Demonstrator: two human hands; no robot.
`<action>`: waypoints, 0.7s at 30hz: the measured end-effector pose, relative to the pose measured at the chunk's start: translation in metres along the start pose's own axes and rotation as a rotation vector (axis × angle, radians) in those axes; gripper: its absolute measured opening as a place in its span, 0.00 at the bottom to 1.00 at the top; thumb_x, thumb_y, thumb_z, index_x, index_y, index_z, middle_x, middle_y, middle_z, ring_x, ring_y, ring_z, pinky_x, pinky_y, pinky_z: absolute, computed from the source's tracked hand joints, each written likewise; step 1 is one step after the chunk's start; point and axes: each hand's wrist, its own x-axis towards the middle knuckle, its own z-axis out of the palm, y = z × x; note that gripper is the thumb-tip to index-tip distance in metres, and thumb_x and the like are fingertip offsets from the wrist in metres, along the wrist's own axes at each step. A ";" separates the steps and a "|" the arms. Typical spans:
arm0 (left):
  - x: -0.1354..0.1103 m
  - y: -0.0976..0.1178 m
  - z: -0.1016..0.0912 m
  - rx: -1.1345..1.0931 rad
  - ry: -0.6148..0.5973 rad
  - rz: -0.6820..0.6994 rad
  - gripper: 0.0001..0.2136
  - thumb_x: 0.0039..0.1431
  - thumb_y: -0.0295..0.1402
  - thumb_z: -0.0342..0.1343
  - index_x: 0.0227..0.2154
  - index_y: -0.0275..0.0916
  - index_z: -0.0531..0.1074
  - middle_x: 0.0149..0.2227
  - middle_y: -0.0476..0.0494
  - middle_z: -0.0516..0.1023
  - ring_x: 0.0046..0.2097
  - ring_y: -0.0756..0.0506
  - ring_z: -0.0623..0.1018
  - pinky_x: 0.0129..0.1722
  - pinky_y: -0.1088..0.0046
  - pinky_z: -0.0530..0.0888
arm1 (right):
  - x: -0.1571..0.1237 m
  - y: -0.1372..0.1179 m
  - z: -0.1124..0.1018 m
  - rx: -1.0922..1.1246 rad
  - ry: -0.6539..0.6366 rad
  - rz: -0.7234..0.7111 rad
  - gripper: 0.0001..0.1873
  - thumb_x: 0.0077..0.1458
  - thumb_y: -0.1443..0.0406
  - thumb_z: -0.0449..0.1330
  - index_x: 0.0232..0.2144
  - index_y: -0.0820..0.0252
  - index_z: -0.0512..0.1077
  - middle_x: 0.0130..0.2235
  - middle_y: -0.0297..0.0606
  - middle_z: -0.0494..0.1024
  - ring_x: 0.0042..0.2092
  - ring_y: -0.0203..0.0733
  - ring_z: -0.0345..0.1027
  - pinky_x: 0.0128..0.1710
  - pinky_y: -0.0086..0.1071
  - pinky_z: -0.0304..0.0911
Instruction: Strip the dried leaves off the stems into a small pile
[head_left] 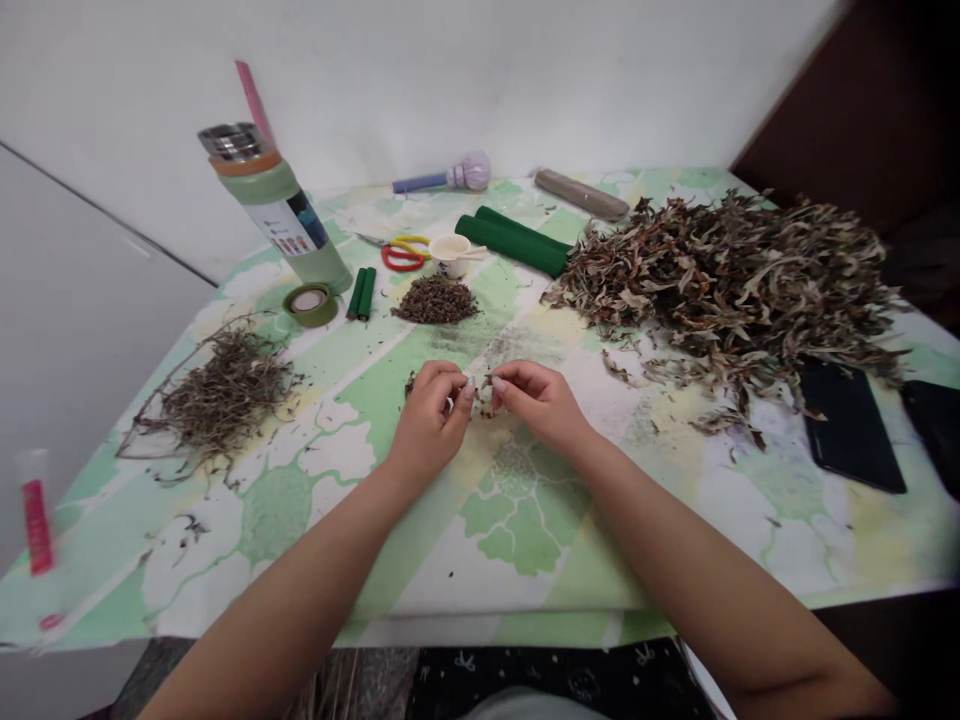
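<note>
My left hand (433, 415) is closed in a pinch above the middle of the cloth, with bits of dark dried leaf showing at its fingers. Facing it a short way to the right, my right hand (541, 402) pinches a small piece of dried leaf (487, 383) between thumb and forefinger. Leaf crumbs lie under the fingertips. Just beyond both hands is a small heap of crumbled leaf (436, 300). A large pile of curled dried leaves (735, 270) spreads over the right side, and a tangle of thin dry stems (225, 390) rests at the left.
A green bottle (300, 230), a tape roll (310, 305) and two short green rolls (361, 294) stand or lie at left. Scissors (405, 254), a small white cup (448, 258) and larger green rolls (514, 240) are behind. A black phone (855, 430) lies right.
</note>
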 end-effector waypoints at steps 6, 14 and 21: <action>0.000 0.000 0.001 0.055 0.001 -0.007 0.05 0.60 0.32 0.49 0.30 0.38 0.65 0.36 0.44 0.67 0.37 0.49 0.69 0.35 0.73 0.69 | -0.001 0.001 0.002 -0.036 -0.070 0.006 0.09 0.51 0.60 0.58 0.31 0.62 0.70 0.25 0.33 0.71 0.27 0.33 0.64 0.30 0.29 0.60; -0.001 -0.001 0.002 0.061 -0.030 0.003 0.05 0.60 0.33 0.49 0.31 0.38 0.66 0.37 0.44 0.66 0.36 0.50 0.69 0.35 0.73 0.70 | -0.002 0.001 0.003 0.001 -0.111 0.048 0.11 0.49 0.59 0.60 0.31 0.61 0.69 0.26 0.34 0.72 0.28 0.34 0.64 0.30 0.30 0.60; -0.001 0.000 0.002 0.066 -0.021 0.013 0.05 0.60 0.32 0.49 0.30 0.38 0.66 0.36 0.44 0.66 0.37 0.49 0.69 0.35 0.73 0.69 | -0.001 0.000 0.003 0.041 -0.102 0.062 0.09 0.48 0.61 0.60 0.29 0.62 0.68 0.25 0.33 0.71 0.27 0.33 0.63 0.30 0.30 0.59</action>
